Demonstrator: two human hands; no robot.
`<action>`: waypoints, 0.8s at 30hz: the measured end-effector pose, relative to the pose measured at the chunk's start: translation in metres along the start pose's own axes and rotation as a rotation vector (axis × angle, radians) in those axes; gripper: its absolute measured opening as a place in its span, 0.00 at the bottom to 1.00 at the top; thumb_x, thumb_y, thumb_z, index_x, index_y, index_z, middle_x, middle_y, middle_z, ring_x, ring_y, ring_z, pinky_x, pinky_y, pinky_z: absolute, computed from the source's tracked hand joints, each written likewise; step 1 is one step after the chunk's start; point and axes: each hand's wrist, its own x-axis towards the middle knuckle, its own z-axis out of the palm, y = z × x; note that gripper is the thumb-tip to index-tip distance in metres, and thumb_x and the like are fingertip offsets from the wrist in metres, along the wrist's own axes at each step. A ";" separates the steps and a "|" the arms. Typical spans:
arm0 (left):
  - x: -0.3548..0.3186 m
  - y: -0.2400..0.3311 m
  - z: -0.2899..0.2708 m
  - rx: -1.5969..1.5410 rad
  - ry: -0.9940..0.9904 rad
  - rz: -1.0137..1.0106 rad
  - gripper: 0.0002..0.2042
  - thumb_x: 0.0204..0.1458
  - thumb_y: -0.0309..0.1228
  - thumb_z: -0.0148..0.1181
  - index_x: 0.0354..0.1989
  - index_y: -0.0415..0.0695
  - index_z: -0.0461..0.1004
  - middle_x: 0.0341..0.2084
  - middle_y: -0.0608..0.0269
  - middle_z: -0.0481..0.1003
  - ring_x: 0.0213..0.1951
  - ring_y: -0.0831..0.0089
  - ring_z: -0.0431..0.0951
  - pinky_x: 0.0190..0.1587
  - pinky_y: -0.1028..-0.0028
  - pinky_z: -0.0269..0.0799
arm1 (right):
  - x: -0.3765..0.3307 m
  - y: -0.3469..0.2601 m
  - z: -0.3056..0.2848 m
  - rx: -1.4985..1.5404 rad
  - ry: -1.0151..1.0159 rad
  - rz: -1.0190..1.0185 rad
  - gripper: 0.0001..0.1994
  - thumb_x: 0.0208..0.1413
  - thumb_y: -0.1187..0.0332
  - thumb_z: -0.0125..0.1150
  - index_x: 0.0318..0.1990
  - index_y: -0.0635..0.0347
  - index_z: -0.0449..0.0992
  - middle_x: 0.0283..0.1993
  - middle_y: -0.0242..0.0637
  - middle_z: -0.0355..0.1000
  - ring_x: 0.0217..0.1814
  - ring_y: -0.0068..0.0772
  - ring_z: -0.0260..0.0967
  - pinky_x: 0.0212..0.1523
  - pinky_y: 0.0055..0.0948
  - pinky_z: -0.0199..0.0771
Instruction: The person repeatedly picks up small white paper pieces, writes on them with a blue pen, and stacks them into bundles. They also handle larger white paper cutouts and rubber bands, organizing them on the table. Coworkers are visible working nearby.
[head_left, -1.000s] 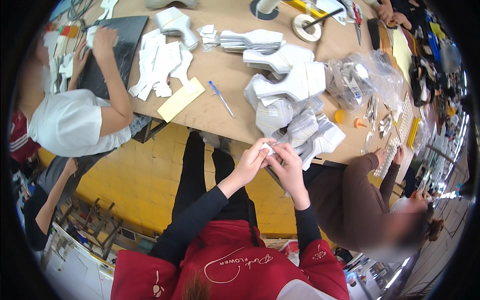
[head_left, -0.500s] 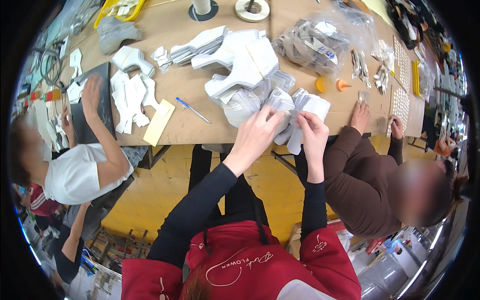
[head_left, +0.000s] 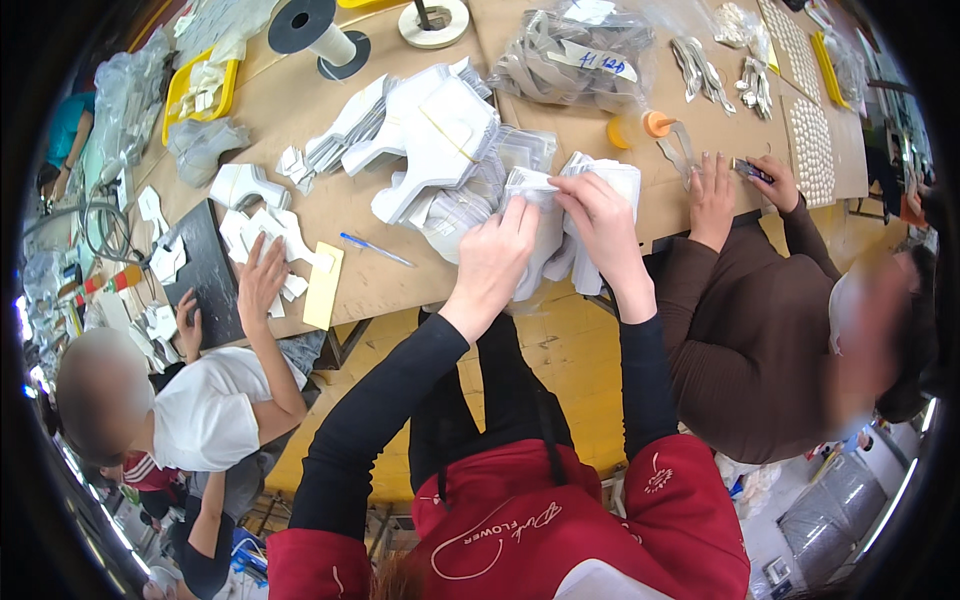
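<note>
Close together at the table's front edge, both my hands work on a small bundle of pale cut pieces (head_left: 528, 180). My left hand (head_left: 497, 250) pinches the bundle's near edge between thumb and fingers. My right hand (head_left: 604, 228) has its fingertips closed at the right edge of the same bundle; how many pieces they hold is hidden. Behind my right hand a second bundle of white pieces (head_left: 618, 180) hangs partly over the table edge. Left of my hands lie clear-bagged pale pieces (head_left: 452, 225), with banded stacks of white shaped pieces (head_left: 440, 130) beyond.
A blue pen (head_left: 375, 249) and yellow card (head_left: 322, 285) lie left, near a co-worker's hand (head_left: 262, 280) on white pieces. An orange-tipped bottle (head_left: 635, 128) and a bag of grey straps (head_left: 580, 60) stand beyond. At right, another co-worker's hand (head_left: 712, 205) rests on the table.
The view has shifted. My right hand has moved from the right-hand bundle towards my left hand. The left co-worker's hand has come down onto the white pieces.
</note>
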 end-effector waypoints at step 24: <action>0.001 -0.007 0.004 0.075 -0.014 0.056 0.07 0.56 0.28 0.60 0.41 0.45 0.73 0.34 0.63 0.72 0.28 0.71 0.78 0.27 0.71 0.72 | -0.012 0.008 0.003 0.173 0.108 0.099 0.05 0.55 0.77 0.65 0.38 0.65 0.82 0.36 0.38 0.77 0.36 0.33 0.76 0.38 0.28 0.75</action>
